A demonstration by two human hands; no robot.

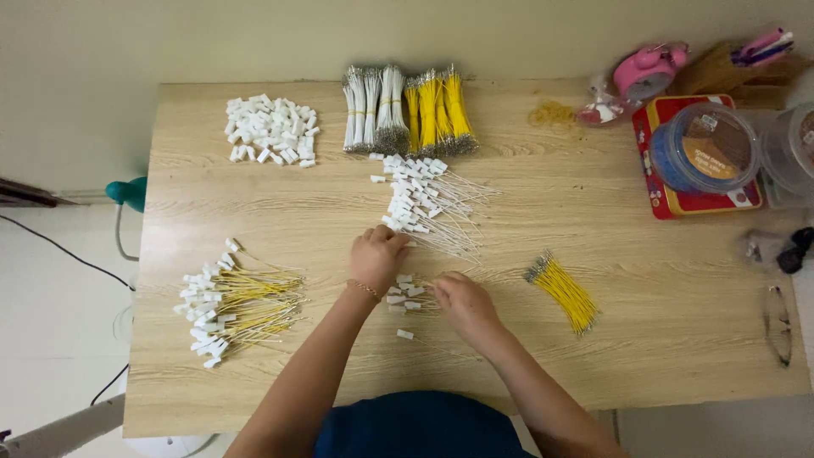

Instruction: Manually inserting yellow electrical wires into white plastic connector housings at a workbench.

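Observation:
My left hand (376, 257) rests knuckles-up on the wooden table (644, 339), its fingers curled at the near end of a pile of white wires with white connectors (424, 203). My right hand (465, 304) lies just right of a few loose white connectors (404, 298) and seems to pinch a thin white wire; what it holds is too small to tell. One more white connector (405, 334) lies alone near the table's front.
A heap of white connectors (271, 130) sits at the back left, bundles of white wires (373, 110) and yellow wires (437, 112) at the back. Yellow wires with connectors (237, 305) lie left, a yellow bundle (564, 291) right. Tins, tubs and glasses (777, 322) crowd the right edge.

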